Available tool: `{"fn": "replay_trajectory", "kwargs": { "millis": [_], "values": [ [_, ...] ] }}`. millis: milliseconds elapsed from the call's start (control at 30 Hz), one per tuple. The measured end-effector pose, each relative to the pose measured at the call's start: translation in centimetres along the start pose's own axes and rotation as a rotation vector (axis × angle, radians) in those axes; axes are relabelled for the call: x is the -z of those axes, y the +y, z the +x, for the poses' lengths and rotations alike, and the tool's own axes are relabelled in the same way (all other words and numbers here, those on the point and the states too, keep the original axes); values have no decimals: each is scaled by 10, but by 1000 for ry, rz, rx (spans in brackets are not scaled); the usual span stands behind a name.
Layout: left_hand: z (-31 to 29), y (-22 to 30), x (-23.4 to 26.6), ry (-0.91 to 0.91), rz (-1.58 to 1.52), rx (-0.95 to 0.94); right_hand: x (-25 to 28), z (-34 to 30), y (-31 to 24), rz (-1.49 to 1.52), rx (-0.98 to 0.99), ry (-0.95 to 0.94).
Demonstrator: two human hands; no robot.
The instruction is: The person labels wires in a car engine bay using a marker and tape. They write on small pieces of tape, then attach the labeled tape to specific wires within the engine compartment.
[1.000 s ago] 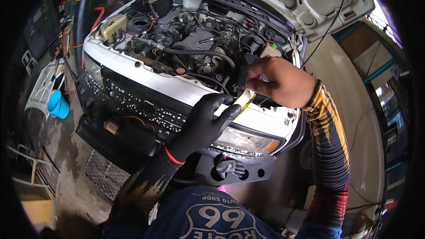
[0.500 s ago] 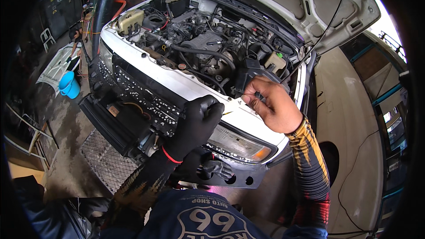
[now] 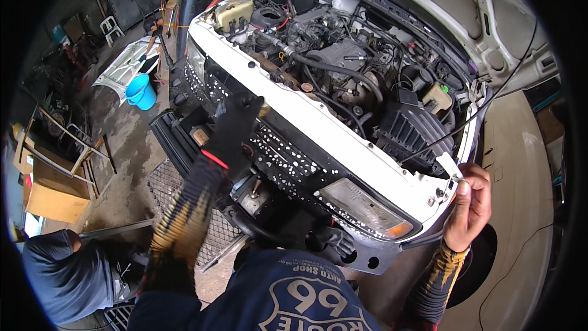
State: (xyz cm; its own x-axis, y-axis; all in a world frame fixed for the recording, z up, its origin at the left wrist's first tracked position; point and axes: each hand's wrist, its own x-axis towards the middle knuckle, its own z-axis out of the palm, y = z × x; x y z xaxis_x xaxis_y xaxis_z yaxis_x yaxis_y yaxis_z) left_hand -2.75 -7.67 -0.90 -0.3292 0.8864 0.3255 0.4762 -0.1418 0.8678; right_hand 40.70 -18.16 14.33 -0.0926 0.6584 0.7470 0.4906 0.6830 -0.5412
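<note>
My left hand [image 3: 236, 127], in a black glove with a red cuff edge, is in front of the car's black, white-spotted front panel [image 3: 283, 152]. Its fingers are smeared by motion, and a small yellowish spot shows beside them. My bare right hand [image 3: 470, 207] is closed at the front corner of the white car body [image 3: 361, 150], thumb and fingertips pressed together beside a white bracket-like piece [image 3: 450, 165]. What they pinch, if anything, is too small to make out. Below, the headlight [image 3: 361, 205] has an orange end. Another black glove [image 3: 337, 239] shows by the lower panel.
The engine bay [image 3: 343, 55] lies open under the raised hood [image 3: 490, 18]. A dark bumper piece [image 3: 184, 141] and mesh grille [image 3: 162, 193] are at left. Farther left are a blue bucket [image 3: 141, 93], cardboard box [image 3: 58, 193] and seated person [image 3: 67, 276]. A beige panel [image 3: 517, 165] stands right.
My hands, close together over the front edge before, have moved apart: the left to the left, the right out to the car's corner. The view has shifted, showing a person at lower left.
</note>
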Motion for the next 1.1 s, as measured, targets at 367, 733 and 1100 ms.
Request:
{"fn": "replay_trajectory", "kwargs": {
  "millis": [367,733,1100],
  "values": [
    [12,-291,-22,-384,1163,310,-60,-45,107,102,-208,160],
    [40,-157,-23,-412,1267,-31,-145,-2,161,225,-362,62],
    [268,-8,-203,42,156,-548,-297,294,448,-407,-243,-41]
  ]
}}
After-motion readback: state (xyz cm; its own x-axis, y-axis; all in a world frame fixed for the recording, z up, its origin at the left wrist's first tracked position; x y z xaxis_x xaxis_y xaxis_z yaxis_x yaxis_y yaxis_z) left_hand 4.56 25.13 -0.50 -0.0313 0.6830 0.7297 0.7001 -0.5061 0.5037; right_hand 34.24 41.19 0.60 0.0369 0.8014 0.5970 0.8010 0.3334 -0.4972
